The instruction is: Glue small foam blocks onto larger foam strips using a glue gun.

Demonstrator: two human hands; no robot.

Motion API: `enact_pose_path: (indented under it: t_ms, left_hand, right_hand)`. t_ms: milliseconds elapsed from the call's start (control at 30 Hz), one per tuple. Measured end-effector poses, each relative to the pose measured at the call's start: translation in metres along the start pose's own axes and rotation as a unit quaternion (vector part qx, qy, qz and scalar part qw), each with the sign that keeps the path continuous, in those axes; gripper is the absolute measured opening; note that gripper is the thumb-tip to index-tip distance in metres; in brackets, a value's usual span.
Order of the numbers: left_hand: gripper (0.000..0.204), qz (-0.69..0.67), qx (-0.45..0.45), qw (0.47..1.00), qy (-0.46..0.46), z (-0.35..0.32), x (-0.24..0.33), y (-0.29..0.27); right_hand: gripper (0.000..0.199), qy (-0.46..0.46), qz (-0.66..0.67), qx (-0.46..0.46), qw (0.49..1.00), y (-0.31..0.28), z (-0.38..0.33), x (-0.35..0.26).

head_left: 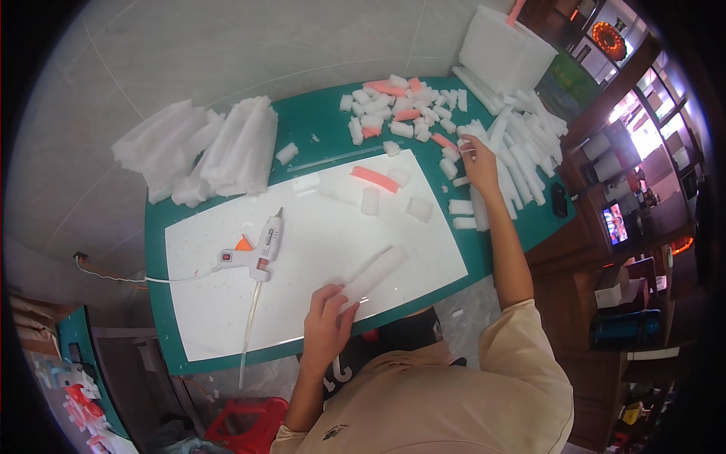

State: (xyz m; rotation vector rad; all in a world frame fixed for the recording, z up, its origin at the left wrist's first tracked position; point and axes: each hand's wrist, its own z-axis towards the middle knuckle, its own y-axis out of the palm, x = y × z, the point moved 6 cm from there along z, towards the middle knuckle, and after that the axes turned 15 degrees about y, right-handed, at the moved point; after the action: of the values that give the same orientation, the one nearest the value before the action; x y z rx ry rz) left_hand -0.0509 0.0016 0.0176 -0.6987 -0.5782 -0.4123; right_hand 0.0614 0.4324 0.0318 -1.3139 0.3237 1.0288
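Observation:
My left hand (327, 314) grips one end of a long white foam strip (376, 271), tilted up to the right over the near edge of the white board (302, 318). My right hand (479, 163) is stretched to the far right, among white foam pieces. Its fingers are drawn together there, and what they pinch is too small to make out. A white glue gun (266, 246) with a clear glue stick (249, 333) in its back lies on the board, left of the strip. Near the board's far side are a pink foam strip (375, 179) and short white foam blocks (370, 202).
Bundles of white foam (240, 147) stand at the back left of the green table (310, 129). Small white and pink pieces (401, 110) are heaped at the back. Long strips (522, 163) lie right. A power cord (181, 280) crosses the left edge. A red stool (246, 424) stands below.

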Motion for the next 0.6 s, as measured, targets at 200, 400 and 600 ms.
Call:
enact_pose_path:
  t_ms: [200, 400, 600]
  left_hand:
    - [0.029, 0.011, 0.006, 1.000, 0.012, 0.001, 0.000, -0.002]
    - [0.029, 0.017, 0.010, 1.000, -0.004, 0.001, 0.001, -0.004]
    - [0.029, 0.023, 0.017, 1.000, 0.000, 0.003, 0.002, -0.005]
  right_hand:
    - [0.031, -0.093, -0.068, -0.014, 0.993, 0.026, 0.014, -0.028]
    - [0.029, -0.084, -0.116, -0.078, 0.987, 0.082, 0.044, -0.037]
    - [0.035, -0.018, -0.008, -0.154, 0.988, 0.063, 0.047, -0.023]
